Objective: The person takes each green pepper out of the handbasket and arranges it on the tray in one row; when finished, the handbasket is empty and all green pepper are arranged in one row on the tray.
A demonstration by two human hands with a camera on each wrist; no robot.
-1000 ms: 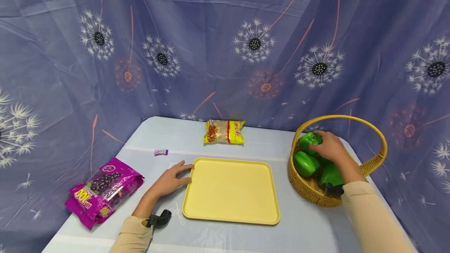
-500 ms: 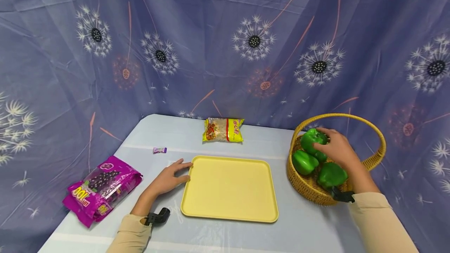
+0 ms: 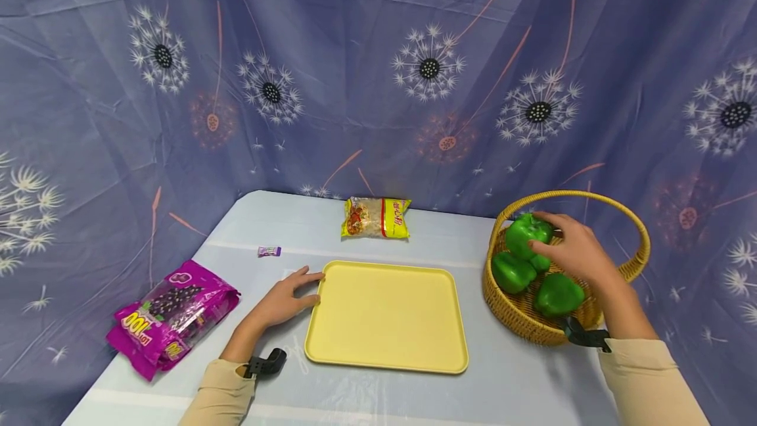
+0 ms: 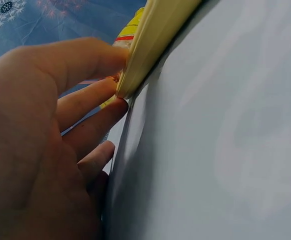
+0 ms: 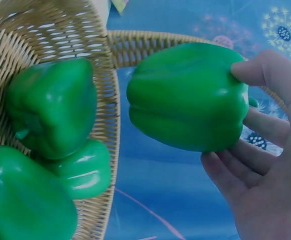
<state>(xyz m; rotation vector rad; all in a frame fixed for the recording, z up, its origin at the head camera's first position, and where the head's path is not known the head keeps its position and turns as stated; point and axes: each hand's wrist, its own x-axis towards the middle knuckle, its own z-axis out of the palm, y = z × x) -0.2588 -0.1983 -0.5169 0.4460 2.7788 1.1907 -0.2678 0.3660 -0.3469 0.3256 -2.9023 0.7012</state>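
Observation:
My right hand [image 3: 572,247] holds a green bell pepper [image 3: 526,235] above the wicker basket [image 3: 513,317]. In the right wrist view the thumb lies on one side of this bell pepper [image 5: 185,97], with fingers under the other side. Three more green bell peppers lie in the basket, including one at the front [image 3: 558,294] and one at the left [image 3: 512,273]; the third is partly hidden. With fairly straight fingers, my left hand [image 3: 282,300] touches the left rim of a yellow tray [image 3: 387,317]. The left wrist view shows its fingertips [image 4: 116,106] right at the tray's edge.
A yellow food packet [image 3: 375,217] lies behind the tray. Toward the left are a small purple wrapped candy [image 3: 269,251] and a large purple bag [image 3: 174,317]. The basket's tall handle [image 3: 641,242] arches up beside the right arm. A patterned cloth hangs behind the table.
My right hand has lifted the bell pepper slightly from among the others, and the wrist has shifted right, uncovering the front pepper. The left hand stays at the tray's rim.

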